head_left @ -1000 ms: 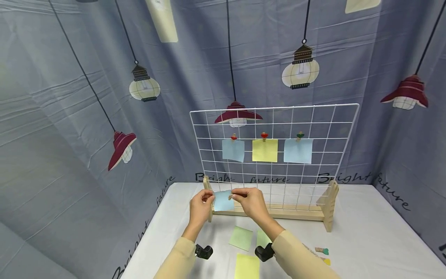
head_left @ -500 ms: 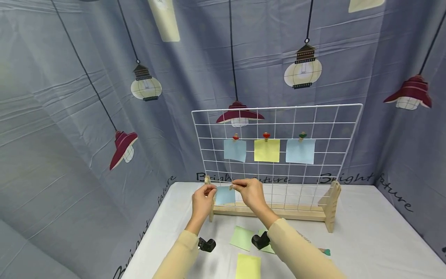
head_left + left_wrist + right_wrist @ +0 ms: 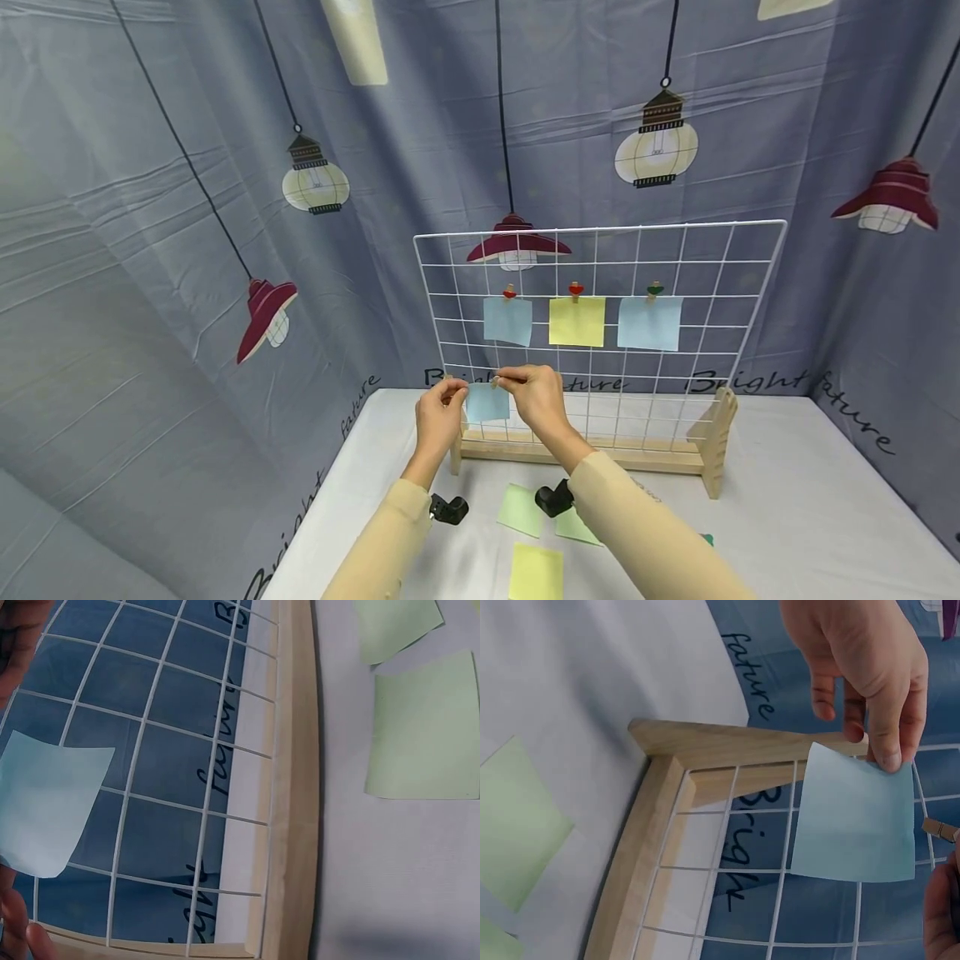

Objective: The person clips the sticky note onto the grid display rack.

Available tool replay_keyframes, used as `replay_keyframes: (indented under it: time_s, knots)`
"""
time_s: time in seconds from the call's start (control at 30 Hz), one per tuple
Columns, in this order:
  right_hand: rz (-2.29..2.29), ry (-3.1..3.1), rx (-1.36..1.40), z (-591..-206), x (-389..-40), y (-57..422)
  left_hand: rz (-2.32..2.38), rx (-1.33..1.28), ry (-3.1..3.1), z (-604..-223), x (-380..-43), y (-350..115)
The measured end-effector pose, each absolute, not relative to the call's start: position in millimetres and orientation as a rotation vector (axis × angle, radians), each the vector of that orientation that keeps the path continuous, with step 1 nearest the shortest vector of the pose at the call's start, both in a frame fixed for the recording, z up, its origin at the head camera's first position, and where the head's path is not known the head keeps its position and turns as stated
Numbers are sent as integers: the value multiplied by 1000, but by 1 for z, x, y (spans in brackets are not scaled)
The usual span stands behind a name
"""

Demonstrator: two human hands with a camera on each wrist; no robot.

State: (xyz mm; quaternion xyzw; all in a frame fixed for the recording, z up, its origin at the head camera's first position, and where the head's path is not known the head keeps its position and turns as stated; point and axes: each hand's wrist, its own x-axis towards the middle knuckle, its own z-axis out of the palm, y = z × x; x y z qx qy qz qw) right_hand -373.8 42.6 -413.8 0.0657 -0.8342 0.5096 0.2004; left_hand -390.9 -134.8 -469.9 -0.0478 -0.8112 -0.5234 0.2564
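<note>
A light blue sticky note [image 3: 487, 403] is held up close in front of the lower left of a white wire grid rack [image 3: 600, 228]. My left hand [image 3: 438, 423] pinches the note's left edge between thumb and fingertips. In the right wrist view, the left thumb presses on the edge of the note [image 3: 855, 817]. My right hand [image 3: 537, 402] pinches a small wooden clothespin [image 3: 939, 829] near the note's upper right corner. Higher on the grid hang a blue note [image 3: 507, 322], a yellow note [image 3: 577, 322] and another blue note [image 3: 649, 323], each under a heart-topped clothespin.
The rack stands on a wooden base [image 3: 600, 455] upon a white-covered table. Two green notes [image 3: 519, 510] and a yellow note [image 3: 537, 573] lie in front of it. A teal clothespin tip [image 3: 708, 538] shows beside the right sleeve. A printed curtain [image 3: 375, 167] surrounds the table.
Both hands have risen together, carrying the blue note and clothespin higher along the grid. The right forearm now covers more of the loose clothespins on the table.
</note>
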Motion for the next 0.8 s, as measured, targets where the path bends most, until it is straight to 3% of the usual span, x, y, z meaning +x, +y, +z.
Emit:
replay_keyframes:
  time_s: [0.8]
  knots:
    - [1503, -2203, 133, -408, -385, 28, -1432, -102, -2141, -454, -403, -130]
